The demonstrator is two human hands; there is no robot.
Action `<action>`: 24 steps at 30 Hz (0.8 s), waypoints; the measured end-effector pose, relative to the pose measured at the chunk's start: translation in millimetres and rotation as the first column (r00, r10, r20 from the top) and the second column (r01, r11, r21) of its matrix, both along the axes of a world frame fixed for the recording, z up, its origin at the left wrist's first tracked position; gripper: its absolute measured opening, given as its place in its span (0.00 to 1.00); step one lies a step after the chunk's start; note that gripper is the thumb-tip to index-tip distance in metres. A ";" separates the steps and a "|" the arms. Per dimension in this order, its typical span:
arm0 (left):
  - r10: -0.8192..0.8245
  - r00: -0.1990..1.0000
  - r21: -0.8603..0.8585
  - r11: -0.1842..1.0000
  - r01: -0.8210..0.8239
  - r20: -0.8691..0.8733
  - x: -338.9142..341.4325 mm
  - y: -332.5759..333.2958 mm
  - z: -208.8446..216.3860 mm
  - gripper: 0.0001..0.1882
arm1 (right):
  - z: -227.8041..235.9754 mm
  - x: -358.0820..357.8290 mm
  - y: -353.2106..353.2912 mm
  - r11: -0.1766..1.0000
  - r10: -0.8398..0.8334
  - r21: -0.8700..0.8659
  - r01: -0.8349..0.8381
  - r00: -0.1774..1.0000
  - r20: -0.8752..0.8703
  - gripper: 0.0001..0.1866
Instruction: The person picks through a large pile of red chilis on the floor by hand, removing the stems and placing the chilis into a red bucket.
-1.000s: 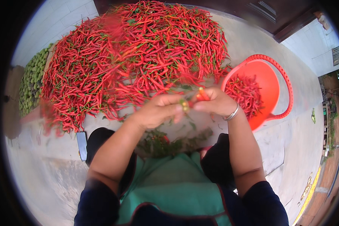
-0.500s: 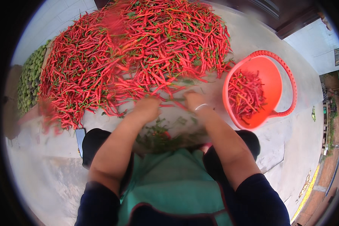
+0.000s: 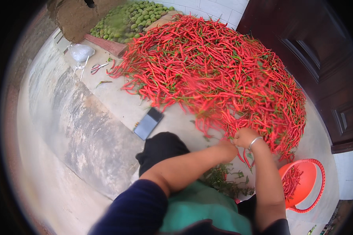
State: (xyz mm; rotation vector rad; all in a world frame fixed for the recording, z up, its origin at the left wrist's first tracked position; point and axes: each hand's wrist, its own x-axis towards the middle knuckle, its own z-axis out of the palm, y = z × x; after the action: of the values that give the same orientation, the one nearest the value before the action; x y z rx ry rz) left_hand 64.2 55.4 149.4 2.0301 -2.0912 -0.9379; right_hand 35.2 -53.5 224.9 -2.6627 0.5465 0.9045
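Observation:
My left hand [image 3: 226,151] and my right hand [image 3: 247,138] are close together at the near edge of a large heap of red chili peppers [image 3: 208,66]. A bracelet circles my right wrist. The fingers of my right hand are closed, with a few long red chili peppers [image 3: 245,157] showing just below them. My left hand is also closed; what it grips is hidden behind its back. Under my forearms, by the green apron [image 3: 204,207], sits a pile of green stems and leaves [image 3: 225,181].
An orange basket [image 3: 310,184] with some red chili peppers stands at the right. A phone [image 3: 148,123] lies left of the heap. Scissors [image 3: 98,68], a white plastic bag [image 3: 80,52] and round green fruits [image 3: 133,19] are farther left. A dark door [image 3: 302,51] stands behind.
The view has swung left, so the heap and basket appear farther right and the phone, scissors and bag show. My hands have come closer together.

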 end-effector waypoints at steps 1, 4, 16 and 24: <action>-0.007 1.000 0.019 1.000 0.007 0.004 8.0 2.9 9.7 0.11 | 10.2 34.0 8.0 1.000 -0.003 0.001 0.003 0.996 0.088 0.13; 0.060 0.997 -0.072 0.995 -0.063 -0.050 30.9 11.7 13.9 0.11 | 57.8 131.3 60.9 0.890 -0.274 0.452 -0.055 0.729 0.628 0.21; -0.091 0.991 -0.021 0.996 0.089 -0.103 11.2 -23.0 6.9 0.11 | -48.3 -98.2 -39.9 0.743 -0.627 0.290 0.603 0.477 0.616 0.10; -0.091 0.996 0.163 0.982 0.091 -0.009 -11.3 -43.9 -33.8 0.11 | -157.2 -186.9 -28.2 0.678 -0.673 -0.152 0.719 0.691 0.264 0.28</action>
State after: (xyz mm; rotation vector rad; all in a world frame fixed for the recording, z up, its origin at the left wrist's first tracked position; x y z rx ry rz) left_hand 52.9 11.5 115.6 2.0205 -2.1903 -1.1613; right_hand -151.7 -81.7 67.7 -2.3355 1.5775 0.3535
